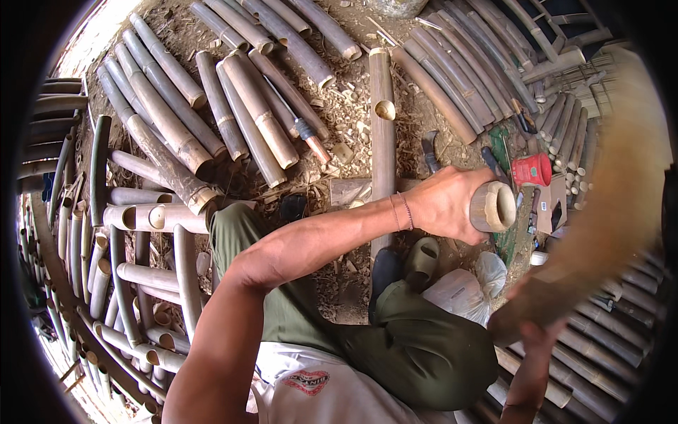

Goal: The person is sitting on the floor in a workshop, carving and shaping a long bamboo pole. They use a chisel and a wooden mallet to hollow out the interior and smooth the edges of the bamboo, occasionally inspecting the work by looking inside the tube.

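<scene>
Bamboo tube (487, 210), hollow end toward cam, was clenched in the L hand (450, 205), near a red container (531, 170). From my remote seat I saw the R hand (538, 336) grasping a long brown piece (600, 198), too blurred to ID. Main risk, IMO: a fast off-line swing could've clipped the L hand, or a slack grip dropped the tube.

White shirt (332, 364), red heart-shaped emblem (308, 382) on front, lettering across its middle. Loose olive-green trousers (427, 346), plain, soft creases over lap and knee. Two thin dark bracelets (408, 212) round left wrist. Left hand (452, 205) and right hand (541, 336) ungloved, forearms (318, 244) uncovered. Olive slip-on clog (423, 255) near trousers; whether worn, cannot tell.
</scene>
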A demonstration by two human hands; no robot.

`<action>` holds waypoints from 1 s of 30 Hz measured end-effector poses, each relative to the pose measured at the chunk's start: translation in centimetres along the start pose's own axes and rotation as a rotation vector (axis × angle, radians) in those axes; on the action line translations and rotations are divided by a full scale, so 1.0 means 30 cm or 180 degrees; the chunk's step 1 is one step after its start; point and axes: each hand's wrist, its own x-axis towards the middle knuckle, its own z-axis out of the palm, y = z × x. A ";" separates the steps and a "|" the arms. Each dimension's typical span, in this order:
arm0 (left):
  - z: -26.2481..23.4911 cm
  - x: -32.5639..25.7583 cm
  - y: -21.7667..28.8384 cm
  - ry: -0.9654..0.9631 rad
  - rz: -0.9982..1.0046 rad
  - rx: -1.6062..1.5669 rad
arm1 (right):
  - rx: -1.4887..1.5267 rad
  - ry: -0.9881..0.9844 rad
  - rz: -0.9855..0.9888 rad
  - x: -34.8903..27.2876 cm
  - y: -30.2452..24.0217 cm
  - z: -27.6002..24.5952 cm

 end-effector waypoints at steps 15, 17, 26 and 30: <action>-0.044 -0.022 -0.007 0.0337 0.0256 0.0666 | 0.0436 -0.0392 0.0655 0.082 -0.074 0.074; -0.047 -0.039 -0.017 0.0456 0.0246 0.0761 | 0.0909 -0.0457 0.0836 0.081 -0.104 0.071; -0.059 -0.067 -0.037 -0.0227 -0.0409 0.0862 | 0.1441 0.0234 0.0204 0.097 0.199 0.090; -0.083 -0.217 -0.163 -0.0505 -0.0869 0.0836 | -0.0140 0.1128 0.0438 0.194 0.731 0.075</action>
